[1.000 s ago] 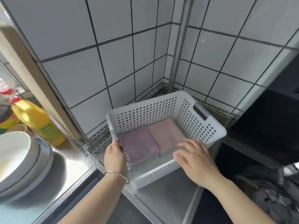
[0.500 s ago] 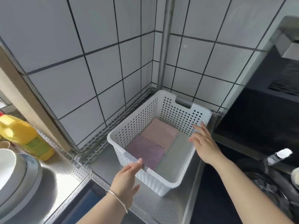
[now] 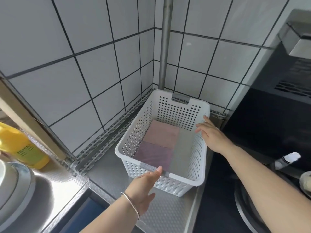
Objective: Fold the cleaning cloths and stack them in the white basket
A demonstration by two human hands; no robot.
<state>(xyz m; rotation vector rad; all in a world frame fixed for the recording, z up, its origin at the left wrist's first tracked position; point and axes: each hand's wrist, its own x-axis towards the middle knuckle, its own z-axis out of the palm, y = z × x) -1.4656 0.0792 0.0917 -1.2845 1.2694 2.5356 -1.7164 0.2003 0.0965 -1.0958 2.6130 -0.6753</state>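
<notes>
Head view, left to right: yellow bottle (image 3: 25,148) at 9 o'clock; your left hand (image 3: 144,184), fingers straight, touches the white basket (image 3: 134,132) at its near rim. Inside lie 2 folded cloths, purple cloth (image 3: 154,154) nearer, pink cloth (image 3: 162,133) behind. Your right hand (image 3: 212,133), fingers spread, rests at the 3 o'clock rim.

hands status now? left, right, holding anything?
Left hand: open, fingertips at the near rim of the basket, holding nothing.
Right hand: open, fingers straight at the basket's right rim, holding nothing.
</notes>
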